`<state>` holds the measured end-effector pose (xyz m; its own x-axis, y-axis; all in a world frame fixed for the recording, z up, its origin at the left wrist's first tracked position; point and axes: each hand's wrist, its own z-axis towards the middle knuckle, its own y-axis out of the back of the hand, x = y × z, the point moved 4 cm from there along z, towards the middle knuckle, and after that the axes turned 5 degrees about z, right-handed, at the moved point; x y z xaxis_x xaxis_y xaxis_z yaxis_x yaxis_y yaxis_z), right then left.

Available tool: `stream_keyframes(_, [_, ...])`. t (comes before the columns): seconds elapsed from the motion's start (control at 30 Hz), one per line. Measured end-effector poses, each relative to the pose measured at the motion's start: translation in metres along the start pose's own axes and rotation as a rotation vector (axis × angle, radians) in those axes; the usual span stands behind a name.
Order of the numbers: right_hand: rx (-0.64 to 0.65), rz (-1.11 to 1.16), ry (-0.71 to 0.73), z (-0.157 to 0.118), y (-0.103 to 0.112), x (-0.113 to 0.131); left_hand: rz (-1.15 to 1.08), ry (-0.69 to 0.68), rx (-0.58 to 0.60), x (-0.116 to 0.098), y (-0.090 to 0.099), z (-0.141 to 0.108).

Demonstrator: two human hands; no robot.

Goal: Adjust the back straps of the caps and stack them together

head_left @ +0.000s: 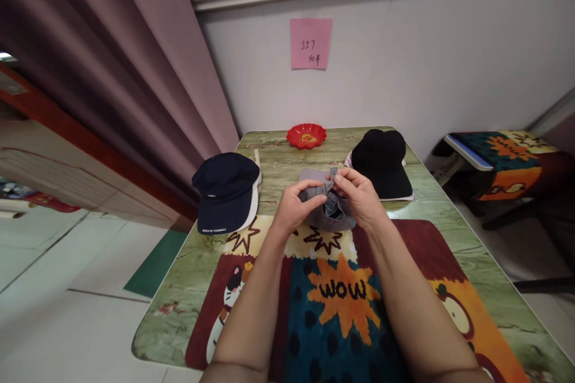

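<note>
Both hands are at a grey cap [344, 222] over the far edge of the patterned mat. My left hand [299, 200] pinches one side of the strap at the cap's back opening. Opposite it, my right hand [357, 188] grips the loose strap end, which sticks up between thumb and fingers. The inside of the cap shows through the opening. To the left, a navy cap [227, 182] rests on a white one [256, 200]. On the right lies a black cap [381, 158] with a pale pink one [398, 198] under it.
A red scalloped dish [294, 136] stands at the back of the green wood-look table [166, 317]. The mat [309, 317] covers the table's front. A pink note [311, 43] is stuck to the wall behind. Another table [516, 155] stands to the right, a curtain [148, 30] to the left.
</note>
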<state>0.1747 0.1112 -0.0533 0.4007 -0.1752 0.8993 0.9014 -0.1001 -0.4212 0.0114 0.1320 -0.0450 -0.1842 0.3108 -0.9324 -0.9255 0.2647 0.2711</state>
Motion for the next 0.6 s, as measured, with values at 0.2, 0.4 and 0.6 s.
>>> stream_keyframes(0.2, [0.072, -0.012, -0.031, -0.003, -0.008, 0.005, 0.014, -0.063, -0.071, -0.005, -0.001, 0.000])
stream_keyframes(0.4, [0.031, -0.027, -0.055, -0.004, -0.009, 0.005, 0.135, -0.221, -0.098, -0.015, -0.004, -0.001])
stream_keyframes(0.6, [0.022, -0.080, -0.036, -0.005, -0.007, 0.006, 0.193, -0.222, -0.092, -0.015, -0.007, -0.003])
